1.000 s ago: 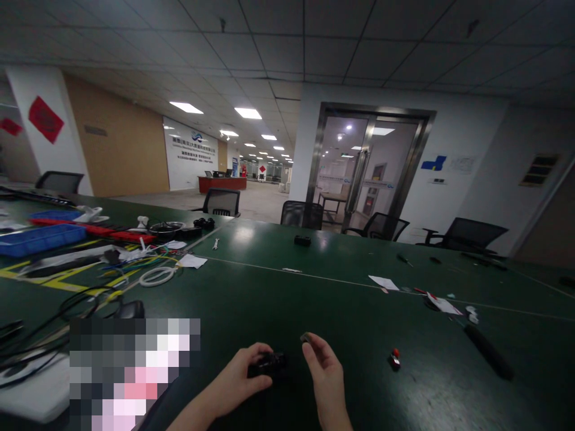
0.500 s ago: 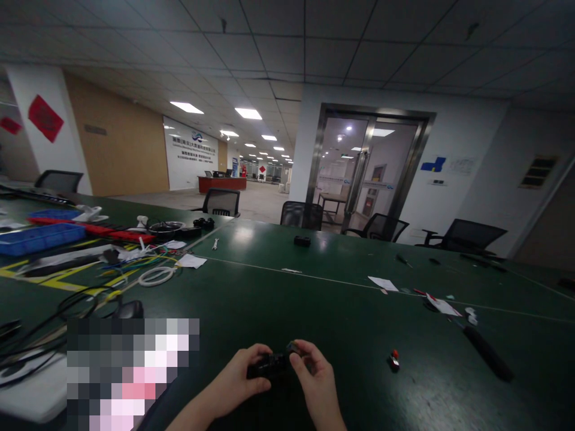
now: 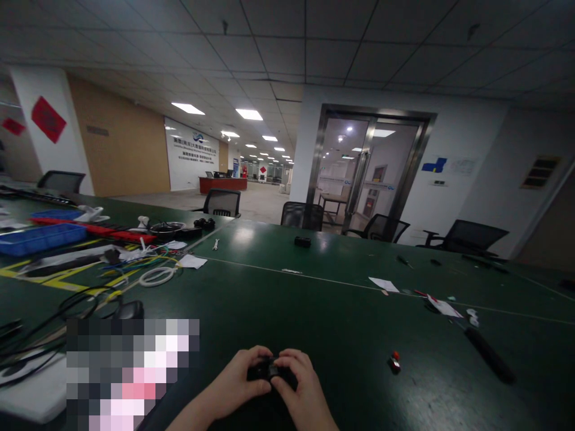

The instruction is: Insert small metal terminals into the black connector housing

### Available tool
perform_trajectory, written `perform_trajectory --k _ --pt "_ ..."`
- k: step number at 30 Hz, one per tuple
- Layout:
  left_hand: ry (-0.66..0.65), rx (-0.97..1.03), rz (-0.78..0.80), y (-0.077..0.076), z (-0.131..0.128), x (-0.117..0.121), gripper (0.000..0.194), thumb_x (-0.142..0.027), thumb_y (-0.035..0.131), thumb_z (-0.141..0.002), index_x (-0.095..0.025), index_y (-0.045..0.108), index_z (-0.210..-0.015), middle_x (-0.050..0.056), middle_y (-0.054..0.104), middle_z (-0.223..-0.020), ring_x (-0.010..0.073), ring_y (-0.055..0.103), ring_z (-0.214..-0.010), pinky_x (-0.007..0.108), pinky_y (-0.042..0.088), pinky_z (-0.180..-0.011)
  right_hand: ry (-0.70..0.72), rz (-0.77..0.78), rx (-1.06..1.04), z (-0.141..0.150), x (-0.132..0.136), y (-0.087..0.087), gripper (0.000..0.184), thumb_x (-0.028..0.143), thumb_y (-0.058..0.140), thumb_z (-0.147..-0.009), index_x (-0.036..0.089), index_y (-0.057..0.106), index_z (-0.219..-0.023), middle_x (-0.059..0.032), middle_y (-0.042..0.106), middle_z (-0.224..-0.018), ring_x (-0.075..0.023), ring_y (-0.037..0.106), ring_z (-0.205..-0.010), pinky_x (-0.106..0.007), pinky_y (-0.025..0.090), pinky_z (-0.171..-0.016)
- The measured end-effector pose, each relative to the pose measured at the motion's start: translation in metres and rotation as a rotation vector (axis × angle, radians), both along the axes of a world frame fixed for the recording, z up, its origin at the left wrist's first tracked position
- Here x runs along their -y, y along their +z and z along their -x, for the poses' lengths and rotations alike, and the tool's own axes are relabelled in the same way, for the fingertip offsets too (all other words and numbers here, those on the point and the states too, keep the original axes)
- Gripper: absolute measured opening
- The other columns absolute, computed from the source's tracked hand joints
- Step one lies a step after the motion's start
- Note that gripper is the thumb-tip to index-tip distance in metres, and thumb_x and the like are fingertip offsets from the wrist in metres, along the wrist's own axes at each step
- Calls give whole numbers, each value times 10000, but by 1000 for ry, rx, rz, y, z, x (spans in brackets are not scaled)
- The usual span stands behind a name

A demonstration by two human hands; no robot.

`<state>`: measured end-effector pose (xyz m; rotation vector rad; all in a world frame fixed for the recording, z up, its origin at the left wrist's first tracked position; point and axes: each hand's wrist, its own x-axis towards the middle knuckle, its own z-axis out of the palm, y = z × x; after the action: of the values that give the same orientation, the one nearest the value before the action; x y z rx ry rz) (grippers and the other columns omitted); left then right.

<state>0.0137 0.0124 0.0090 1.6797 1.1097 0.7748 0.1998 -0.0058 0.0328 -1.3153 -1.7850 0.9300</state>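
Low in the middle of the head view, my left hand [image 3: 240,380] is closed around a small black device [image 3: 257,369], its thumb below and its fingers above. My right hand [image 3: 302,383] pinches a small dark piece [image 3: 272,370] with a greyish face and presses it against the right part of the device. Fingers cover much of both parts, and their exact kind does not show. Both hands are just above the green table [image 3: 341,335]. To the right lies a small red and silver item [image 3: 394,363].
A black-handled tool [image 3: 489,354] lies at the right, near papers [image 3: 444,306]. Farther back are a black block [image 3: 302,241] and a small wrench [image 3: 215,244]. Cables [image 3: 157,275], a blue tray [image 3: 42,239] and a computer mouse [image 3: 130,310] crowd the left. Chairs [image 3: 222,203] line the far edge.
My right hand has moved left and down, bringing the small dark piece onto the black device. My left hand keeps its hold in nearly the same place.
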Motion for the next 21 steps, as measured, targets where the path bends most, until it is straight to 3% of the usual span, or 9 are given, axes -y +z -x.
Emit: perform_trajectory --k 6,21 --pt "9 -60 -13 4 -1 2 475 -250 666 -691 -212 518 -1141 50 570 -1138 235 515 -1086 341 374 -962 37 44 16 -4 3 8 185 242 567 -732 284 665 -883 -24 562 -1113 -237 493 -1091 -369 376 -935" --pt "-16 -39 17 7 -1 1 482 -227 668 -671 -211 521 -1130 36 574 -1135 236 516 -1076 342 370 -957 30 4 26 -6 1 2 185 212 553 -728 286 651 -867 -8 579 -1093 -224 505 -1067 -356 365 -929"
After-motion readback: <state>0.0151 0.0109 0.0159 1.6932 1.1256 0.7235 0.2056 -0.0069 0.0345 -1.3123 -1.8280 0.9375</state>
